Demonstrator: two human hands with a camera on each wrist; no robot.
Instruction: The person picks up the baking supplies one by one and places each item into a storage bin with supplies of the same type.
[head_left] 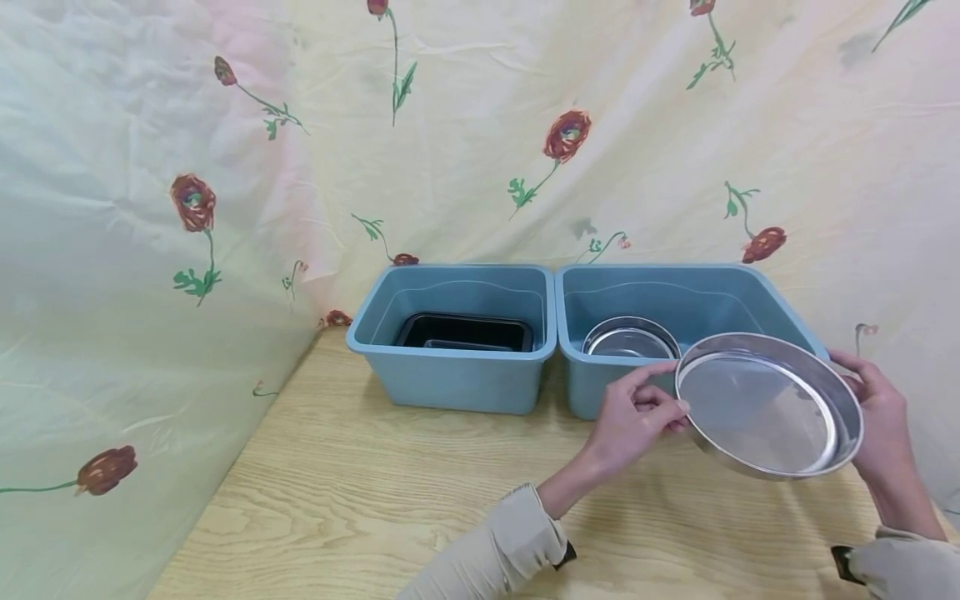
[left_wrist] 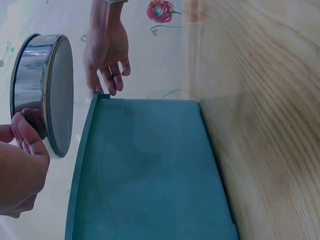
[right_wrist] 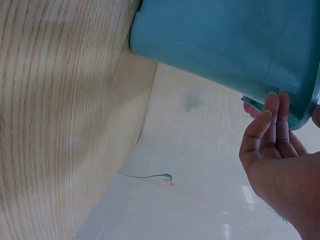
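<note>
A wide round metal sieve with a shiny rim and a flat grey face is held tilted above the table by my left hand, its thumb and fingers pinching the near-left edge. The left wrist view shows the same sieve edge-on, in that hand alone. My right hand is at the outer corner of the right blue bin, fingers loosely bent and touching by its rim. In the head view the sieve partly covers that hand. A smaller round metal sieve lies inside the right bin.
To the left, a second blue bin stands against its neighbour, with a black rectangular pan inside. Both sit on a wood-grain table. A flowered cloth hangs behind and along the left side.
</note>
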